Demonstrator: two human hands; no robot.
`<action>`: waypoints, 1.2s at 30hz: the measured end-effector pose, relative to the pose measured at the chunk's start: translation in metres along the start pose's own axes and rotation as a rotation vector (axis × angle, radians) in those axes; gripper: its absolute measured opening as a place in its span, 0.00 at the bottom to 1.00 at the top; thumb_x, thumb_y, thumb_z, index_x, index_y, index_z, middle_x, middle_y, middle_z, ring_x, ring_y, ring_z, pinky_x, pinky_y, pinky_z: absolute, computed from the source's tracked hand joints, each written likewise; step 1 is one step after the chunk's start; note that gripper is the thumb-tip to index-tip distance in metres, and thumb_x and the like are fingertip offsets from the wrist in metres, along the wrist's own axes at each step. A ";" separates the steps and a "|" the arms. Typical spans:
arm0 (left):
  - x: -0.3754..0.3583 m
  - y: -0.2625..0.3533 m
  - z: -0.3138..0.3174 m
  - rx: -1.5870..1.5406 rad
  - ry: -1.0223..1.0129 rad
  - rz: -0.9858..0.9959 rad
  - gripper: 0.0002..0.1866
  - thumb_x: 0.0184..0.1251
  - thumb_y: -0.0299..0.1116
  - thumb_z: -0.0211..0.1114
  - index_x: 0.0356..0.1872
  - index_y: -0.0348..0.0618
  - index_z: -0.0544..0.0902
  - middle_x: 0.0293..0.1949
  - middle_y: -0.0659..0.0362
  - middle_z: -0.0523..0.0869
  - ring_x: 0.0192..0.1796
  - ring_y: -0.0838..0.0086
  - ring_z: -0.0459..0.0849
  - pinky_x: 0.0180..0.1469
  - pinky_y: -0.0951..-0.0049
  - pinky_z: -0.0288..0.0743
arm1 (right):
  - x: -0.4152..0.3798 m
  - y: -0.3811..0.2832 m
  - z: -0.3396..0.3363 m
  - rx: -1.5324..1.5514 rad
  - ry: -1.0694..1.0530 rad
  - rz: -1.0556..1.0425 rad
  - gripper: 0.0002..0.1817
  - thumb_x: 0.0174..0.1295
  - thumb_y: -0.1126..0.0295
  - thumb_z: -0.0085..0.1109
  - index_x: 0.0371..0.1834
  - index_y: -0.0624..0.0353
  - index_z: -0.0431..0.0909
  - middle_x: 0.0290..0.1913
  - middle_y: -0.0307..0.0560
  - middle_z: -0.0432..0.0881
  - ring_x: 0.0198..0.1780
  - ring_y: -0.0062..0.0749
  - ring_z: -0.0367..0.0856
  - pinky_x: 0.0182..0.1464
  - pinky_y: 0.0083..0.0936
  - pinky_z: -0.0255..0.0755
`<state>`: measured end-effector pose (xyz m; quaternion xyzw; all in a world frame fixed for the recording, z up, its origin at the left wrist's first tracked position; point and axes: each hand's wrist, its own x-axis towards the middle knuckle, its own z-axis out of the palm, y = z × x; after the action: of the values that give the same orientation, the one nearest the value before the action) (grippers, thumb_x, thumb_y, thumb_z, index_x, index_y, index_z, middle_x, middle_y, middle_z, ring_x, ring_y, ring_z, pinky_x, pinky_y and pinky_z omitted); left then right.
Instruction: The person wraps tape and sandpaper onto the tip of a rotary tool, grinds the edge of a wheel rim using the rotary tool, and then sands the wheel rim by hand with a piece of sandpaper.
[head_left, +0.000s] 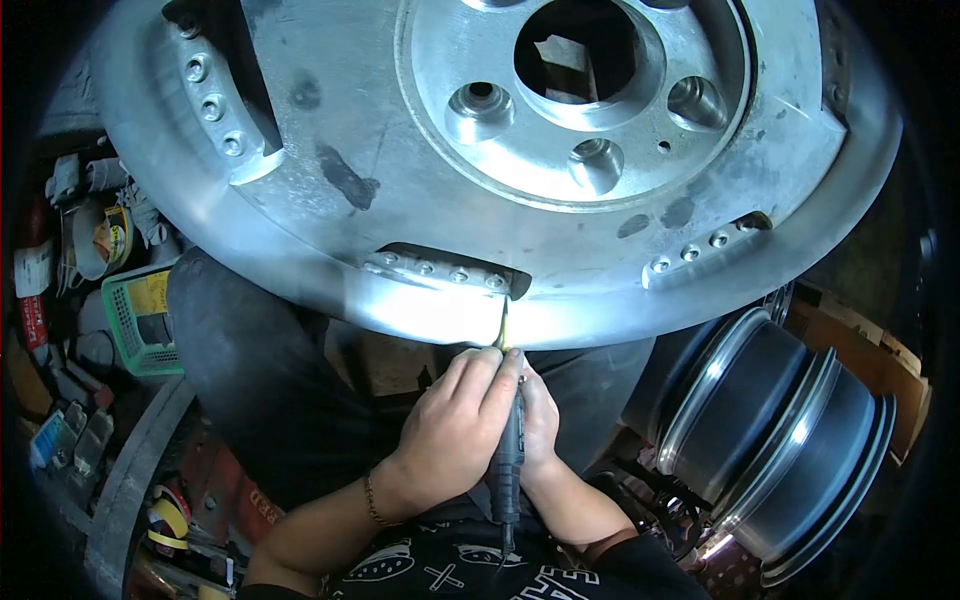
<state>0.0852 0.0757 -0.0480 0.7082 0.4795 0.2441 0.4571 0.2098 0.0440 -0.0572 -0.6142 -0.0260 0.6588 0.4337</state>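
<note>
My left hand (455,425) and my right hand (540,410) are both closed around a dark, slim rotary tool (508,455), with the left fingers lying over its front end. From the tool a thin bit points away from me, its tip right at the corner of a slot near the rim of a large bare-metal wheel (330,225). Along that slot runs a bolted strip (440,270) with several small screw holes. The wheel's centre has a big round bore and several recessed bolt holes. Most of the tool's front is hidden by my fingers.
Finished metal wheel barrels (760,430) are stacked at the right, with a cardboard box (850,340) behind them. On the left stand a green plastic basket (125,325), a roll of yellow tape (168,520) and assorted supplies. My knees are under the wheel.
</note>
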 end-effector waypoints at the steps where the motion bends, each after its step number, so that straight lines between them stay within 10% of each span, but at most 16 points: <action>1: 0.001 0.000 0.000 -0.018 -0.010 0.008 0.26 0.60 0.22 0.59 0.62 0.28 0.75 0.53 0.43 0.76 0.55 0.50 0.78 0.59 0.59 0.75 | 0.000 0.004 -0.004 -0.013 0.035 -0.021 0.19 0.79 0.60 0.40 0.55 0.64 0.75 0.44 0.40 0.80 0.43 0.19 0.77 0.48 0.20 0.73; 36: 0.004 -0.012 -0.006 -0.223 0.102 -0.080 0.22 0.61 0.24 0.62 0.57 0.30 0.80 0.48 0.47 0.79 0.51 0.56 0.81 0.54 0.63 0.78 | 0.002 -0.007 0.023 -0.058 0.123 0.042 0.20 0.80 0.59 0.40 0.53 0.65 0.76 0.40 0.39 0.80 0.41 0.17 0.76 0.45 0.18 0.70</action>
<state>0.0763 0.0830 -0.0562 0.6199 0.4998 0.3133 0.5175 0.1950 0.0613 -0.0489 -0.6661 -0.0056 0.6278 0.4026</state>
